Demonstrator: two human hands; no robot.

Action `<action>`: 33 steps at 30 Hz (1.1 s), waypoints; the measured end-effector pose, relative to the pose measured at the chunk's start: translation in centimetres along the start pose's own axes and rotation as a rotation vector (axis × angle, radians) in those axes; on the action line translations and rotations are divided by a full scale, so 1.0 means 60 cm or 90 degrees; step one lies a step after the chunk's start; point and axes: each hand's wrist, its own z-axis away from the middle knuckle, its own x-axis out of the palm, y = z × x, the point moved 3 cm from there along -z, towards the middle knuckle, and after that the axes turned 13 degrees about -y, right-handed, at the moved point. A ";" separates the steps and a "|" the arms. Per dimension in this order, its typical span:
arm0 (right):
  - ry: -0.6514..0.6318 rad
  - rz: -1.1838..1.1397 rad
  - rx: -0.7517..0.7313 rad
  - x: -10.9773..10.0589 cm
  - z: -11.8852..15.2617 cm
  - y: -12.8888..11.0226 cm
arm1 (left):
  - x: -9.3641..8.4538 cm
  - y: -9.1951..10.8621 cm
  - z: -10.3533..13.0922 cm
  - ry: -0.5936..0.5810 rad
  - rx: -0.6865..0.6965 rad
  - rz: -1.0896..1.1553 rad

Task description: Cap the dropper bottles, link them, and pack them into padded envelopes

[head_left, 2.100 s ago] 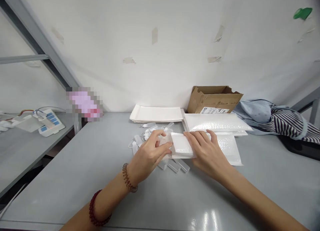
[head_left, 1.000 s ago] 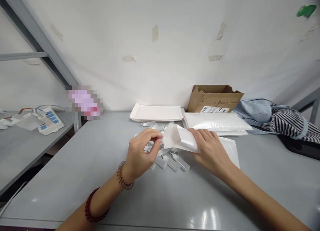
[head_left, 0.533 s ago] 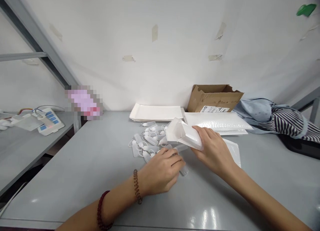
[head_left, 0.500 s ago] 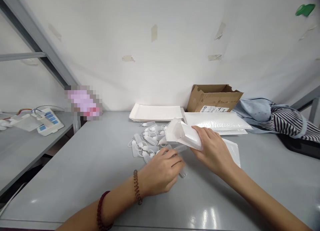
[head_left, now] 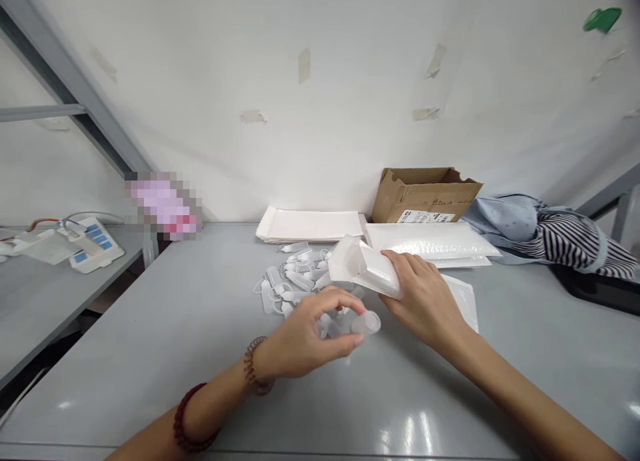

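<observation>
Between the thumb and fingers of my left hand [head_left: 305,334] is a small translucent plastic bottle [head_left: 366,322], its round base turned towards the right. My right hand [head_left: 425,298] is closed around a white padded envelope [head_left: 381,273], whose mouth gapes to the left with the flap folded back. Beyond my left hand lies a loose pile of small squeeze bottles [head_left: 300,274] with white caps and looped straps. Part of that pile is hidden by my left hand and the envelope.
White envelopes [head_left: 310,225] are stacked at the back, beside bubble mailers [head_left: 430,241]. Another white envelope [head_left: 464,301] lies behind my right wrist. An open cardboard box [head_left: 425,194] stands against the wall. Bundled cloth [head_left: 575,238] lies at right, a power strip [head_left: 95,244] at left.
My left hand has risen from the pile and turned, with a small bottle now visible in its fingers. My right hand keeps holding the padded envelope in nearly the same spot.
</observation>
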 end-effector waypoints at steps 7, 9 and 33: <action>-0.012 0.009 -0.022 0.003 0.001 -0.004 | -0.067 0.000 0.018 0.161 -0.040 0.148; -0.014 0.008 -0.038 0.005 0.002 -0.007 | -0.080 0.005 0.019 0.224 -0.012 -0.022; -0.022 0.020 -0.081 0.009 0.007 -0.027 | -0.075 -0.005 0.012 0.217 -0.221 -0.339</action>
